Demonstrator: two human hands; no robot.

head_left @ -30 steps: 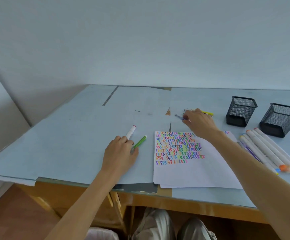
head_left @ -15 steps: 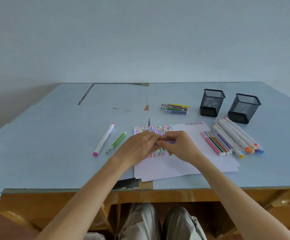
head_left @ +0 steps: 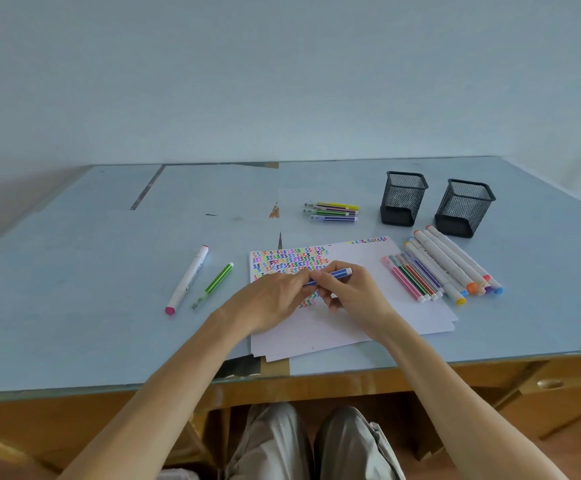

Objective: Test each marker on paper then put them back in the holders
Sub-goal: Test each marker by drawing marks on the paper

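Note:
A thin blue marker point(head_left: 334, 273) is held over the paper point(head_left: 358, 327) by both hands. My right hand point(head_left: 354, 296) grips its barrel and my left hand point(head_left: 271, 303) pinches its near end, where the cap or tip is hidden by my fingers. The paper's upper left is filled with colourful squiggles. Two black mesh holders point(head_left: 403, 199) point(head_left: 464, 207) stand at the back right. A few thin markers point(head_left: 334, 212) lie behind the paper. Several thin and thick markers point(head_left: 441, 268) lie in a row to its right.
A thick white marker with a pink end point(head_left: 187, 278) and a thin green marker point(head_left: 213, 285) lie left of the paper. The desk's front edge point(head_left: 282, 375) runs just below the paper, with my knees under it. A wall stands behind the desk.
My right hand brought a blue marker from the group behind the paper to over the sheet. My left hand left the green marker and joined it. The view swung right.

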